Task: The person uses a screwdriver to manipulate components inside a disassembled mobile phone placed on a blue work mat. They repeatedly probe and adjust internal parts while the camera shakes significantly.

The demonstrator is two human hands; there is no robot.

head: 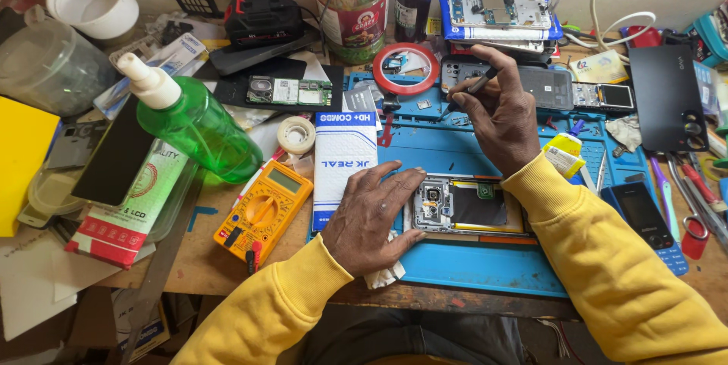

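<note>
Fingers of the left hand (371, 217) are spread flat and press down on the left end of an opened phone (466, 204), pinning it to the blue work mat (485, 266); a scrap of white cloth (383, 274) pokes out from under the palm. That hand grasps nothing, it only steadies. The phone lies face down near the front edge of the table (205, 259) with its back cover off, so the camera module and the dark battery area show.

A little farther on, the right hand (500, 118) is lifted off the phone, its fingers pinched around a thin dark tool (474, 88) that looks like a small screwdriver or tweezers; I cannot tell which. Its tip points down toward the far part of the mat.

My guess is the work stands partway: the phone is open, but its inner parts look to be in place, and nothing suggests closing up.

To the left of the mat sit a yellow multimeter (262, 209), a white box (343, 160) and a green spray bottle (193, 118). At the far edge of the mat lies a ring of red tape (406, 69), and beyond it a red-lidded jar (350, 4) and a stack of phone parts (500, 20) by the wall.
</note>
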